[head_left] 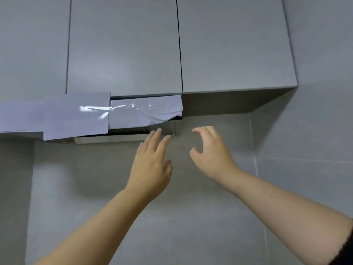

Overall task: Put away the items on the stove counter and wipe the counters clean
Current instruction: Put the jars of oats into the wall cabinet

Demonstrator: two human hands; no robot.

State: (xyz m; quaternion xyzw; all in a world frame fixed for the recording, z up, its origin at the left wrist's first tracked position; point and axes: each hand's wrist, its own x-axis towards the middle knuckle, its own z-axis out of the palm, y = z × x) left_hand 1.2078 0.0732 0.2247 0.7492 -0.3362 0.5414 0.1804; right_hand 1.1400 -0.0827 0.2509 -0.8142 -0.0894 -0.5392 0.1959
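At the bottom right corner, a scrap of dark sleeve [343, 251]. Up from the lower edge, two bare forearms, raised toward the wall.

Left grip [150, 169]: wide, fingers straight and close together, back of the hand toward the camera, holding nothing. Fingertips just under the hood [124, 139]; touching it or not, hard to tell.

Right grip [212, 155]: half wide, fingers loosely curled, thumb apart, holding nothing. Somewhat blurred, just right of the left grip and apart from it.

Behind both, grey tiled wall [172, 226].

Above the left grip, pale film [76, 115] over the hood's front, creased and loose at its right end. Beneath the film, a dark grille [129, 130].

Higher up, flat grey cabinets [124, 44], doors closed, side by side.

As for the worktop and its items, no telling from this view.
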